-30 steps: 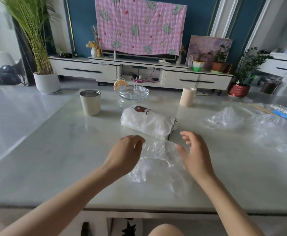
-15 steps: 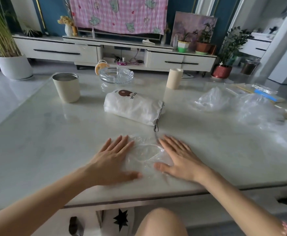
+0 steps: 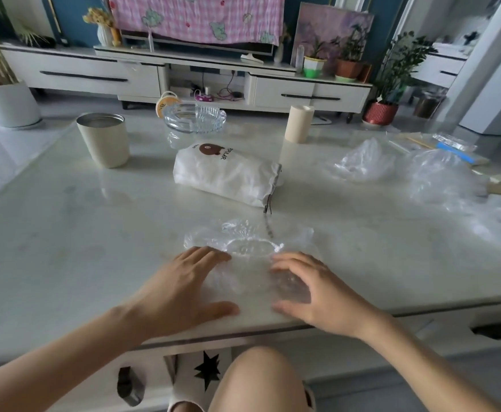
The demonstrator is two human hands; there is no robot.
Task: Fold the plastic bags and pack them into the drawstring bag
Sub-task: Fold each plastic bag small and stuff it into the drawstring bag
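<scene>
Where the table (image 3: 65, 233) meets its near edge, a clear plastic bag (image 3: 249, 251) lies flattened. The left hand (image 3: 181, 289) presses flat on its left side, and the right hand (image 3: 317, 289) rests on its right side with fingers spread and slightly bent, gripping nothing. Just behind, toward the middle, lies the white drawstring bag (image 3: 225, 173). More crumpled plastic bags (image 3: 362, 162) sit near the right edge.

Single head-worn wide-angle view
Looks forward and down across the table (image 3: 65, 248), close above the left hand (image 3: 181, 289) and right hand (image 3: 320, 295), toward the far cabinet (image 3: 80, 75).
</scene>
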